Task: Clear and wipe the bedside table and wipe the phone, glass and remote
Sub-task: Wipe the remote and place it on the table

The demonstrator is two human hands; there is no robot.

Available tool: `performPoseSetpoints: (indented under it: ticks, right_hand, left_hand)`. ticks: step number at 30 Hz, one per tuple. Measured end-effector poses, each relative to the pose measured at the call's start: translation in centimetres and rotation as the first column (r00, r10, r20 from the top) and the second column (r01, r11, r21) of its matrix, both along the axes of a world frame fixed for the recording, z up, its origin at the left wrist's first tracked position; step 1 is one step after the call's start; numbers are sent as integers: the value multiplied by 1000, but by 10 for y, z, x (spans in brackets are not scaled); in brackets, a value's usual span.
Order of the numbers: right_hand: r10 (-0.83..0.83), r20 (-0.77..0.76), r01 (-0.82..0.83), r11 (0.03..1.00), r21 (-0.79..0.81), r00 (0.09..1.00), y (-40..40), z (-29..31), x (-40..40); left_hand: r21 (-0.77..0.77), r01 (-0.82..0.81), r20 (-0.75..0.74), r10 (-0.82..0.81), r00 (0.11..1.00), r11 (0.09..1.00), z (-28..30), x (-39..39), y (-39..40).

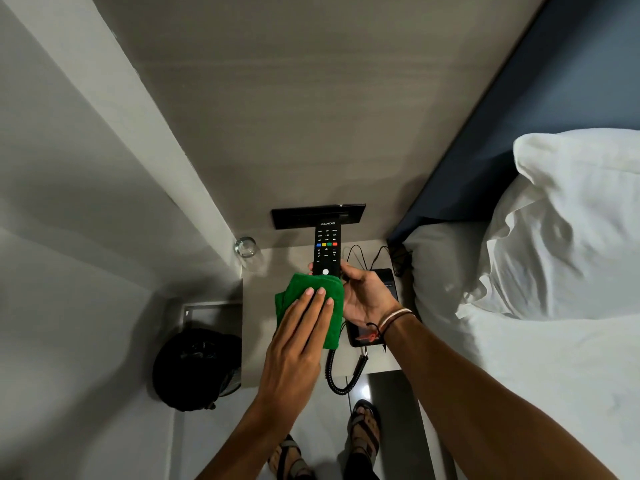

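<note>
A black remote (326, 251) is held above the bedside table (284, 268), pointing toward 12 o'clock. The right hand (367, 296) grips its near end with curled fingers. The left hand (294, 344) presses a folded green cloth (311, 306) onto the remote with straight fingers. A glass (246, 249) stands at 10 o'clock in the table's far left corner, against the wall. At 3 o'clock a black phone (384, 282) lies on the table; its coiled cord (341, 375) hangs over the near edge. A black bin (195, 368) crowds the table's left side, and the bed (519, 306) hems in its right
</note>
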State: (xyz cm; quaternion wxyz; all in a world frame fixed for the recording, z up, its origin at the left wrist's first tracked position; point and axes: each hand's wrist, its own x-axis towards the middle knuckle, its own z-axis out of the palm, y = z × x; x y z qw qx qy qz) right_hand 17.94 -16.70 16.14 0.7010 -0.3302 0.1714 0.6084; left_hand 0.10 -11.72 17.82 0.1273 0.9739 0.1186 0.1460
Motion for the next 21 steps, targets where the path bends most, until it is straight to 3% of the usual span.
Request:
performPoseSetpoints:
  ticks: [9,12,14,17,19,21]
  right_hand:
    - [-151,-70,151,988,-7,986,3,-13,9]
    - [-167,-14,167,985,-44,986,1,-19,19]
    - [-109,66,116,987,-112,992,-1,-23,21]
    - [41,215,16,966,-260,976,-3,-29,20]
    - [282,425,-70,891,-449,860,-2,-35,18]
    - [514,546,-97,781,-617,661,1,-43,13]
  left_hand:
    - [10,56,96,-56,994,998,-12,-41,-7]
    - [-91,53,119,-42,992,994,-11,-53,0]
    - [-275,-28,85,53,995,961,-11,-59,12]
    - [-570,-255,11,317,948,781,-13,-58,34]
    - [-641,-366,2,478,878,674,-19,-50,54]
    - [-678,-444,-23,587,809,585,-29,-44,73]
